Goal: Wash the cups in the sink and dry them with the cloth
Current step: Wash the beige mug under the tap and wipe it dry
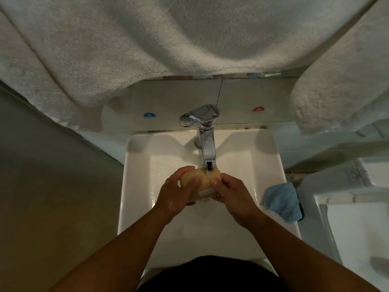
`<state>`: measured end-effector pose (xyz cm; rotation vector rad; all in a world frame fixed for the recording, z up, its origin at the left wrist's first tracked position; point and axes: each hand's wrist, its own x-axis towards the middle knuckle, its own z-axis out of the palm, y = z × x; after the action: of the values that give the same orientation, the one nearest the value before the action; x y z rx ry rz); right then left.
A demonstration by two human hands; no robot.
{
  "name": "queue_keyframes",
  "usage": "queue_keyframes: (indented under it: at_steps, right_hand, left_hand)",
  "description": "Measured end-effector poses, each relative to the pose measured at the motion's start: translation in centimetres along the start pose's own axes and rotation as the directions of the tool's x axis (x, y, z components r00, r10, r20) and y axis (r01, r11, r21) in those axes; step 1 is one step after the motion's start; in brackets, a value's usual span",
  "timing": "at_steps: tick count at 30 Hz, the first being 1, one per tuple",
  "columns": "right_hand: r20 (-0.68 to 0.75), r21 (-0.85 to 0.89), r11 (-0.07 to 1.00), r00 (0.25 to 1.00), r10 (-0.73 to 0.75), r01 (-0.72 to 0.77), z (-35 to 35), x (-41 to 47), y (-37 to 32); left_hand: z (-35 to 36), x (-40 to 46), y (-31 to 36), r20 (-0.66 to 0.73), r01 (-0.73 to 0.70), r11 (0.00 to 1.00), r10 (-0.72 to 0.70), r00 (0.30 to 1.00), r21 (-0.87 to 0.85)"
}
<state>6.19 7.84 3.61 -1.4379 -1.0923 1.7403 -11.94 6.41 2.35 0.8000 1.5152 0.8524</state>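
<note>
Mid-wash: both hands, left [179, 191] and right [230, 191], gripped one cup [202, 184] under the tap [207, 148] over the sink [136, 186]; drying not started, cloth [282, 202] sat on the rim.

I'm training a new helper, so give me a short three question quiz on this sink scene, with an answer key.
1. True or false: both hands hold the yellowish cup under the tap.
2. Where does the blue cloth lie?
A. on the sink's right rim
B. in the basin
C. over the tap
3. Fill in: the left hand and right hand are over the white ____.

Key: 1 true; 2 A; 3 sink.
</note>
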Motion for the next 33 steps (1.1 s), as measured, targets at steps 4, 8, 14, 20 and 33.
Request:
queue_keyframes:
  at_steps: [4,8,14,20,33]
  right_hand:
    - [-0.016,0.006,1.0,1.0,-0.023,0.023,0.2,-0.2,0.4]
    - [-0.013,-0.013,0.999,0.999,-0.043,0.043,0.0,0.0,0.6]
    - [-0.019,-0.031,0.998,0.999,-0.051,0.051,-0.2,0.3,0.7]
    - [-0.009,-0.088,0.993,0.997,-0.077,0.076,-0.1,0.3,0.6]
    - [-0.055,-0.382,0.922,0.994,-0.096,0.068,0.1,1.2,0.5]
  left_hand:
    - [0.0,0.0,0.5,-0.007,-0.014,1.0,0.014,1.0,0.01]
    - [0.0,-0.1,0.4,0.041,-0.025,0.997,0.023,0.999,0.066]
    - [0.0,0.1,0.8,-0.025,-0.027,1.0,0.027,0.999,0.012]
    - [0.1,0.0,0.5,0.011,-0.084,0.994,0.084,0.996,0.076]
    - [0.7,-0.7,-1.5,0.044,-0.246,0.9,0.247,0.968,0.359]
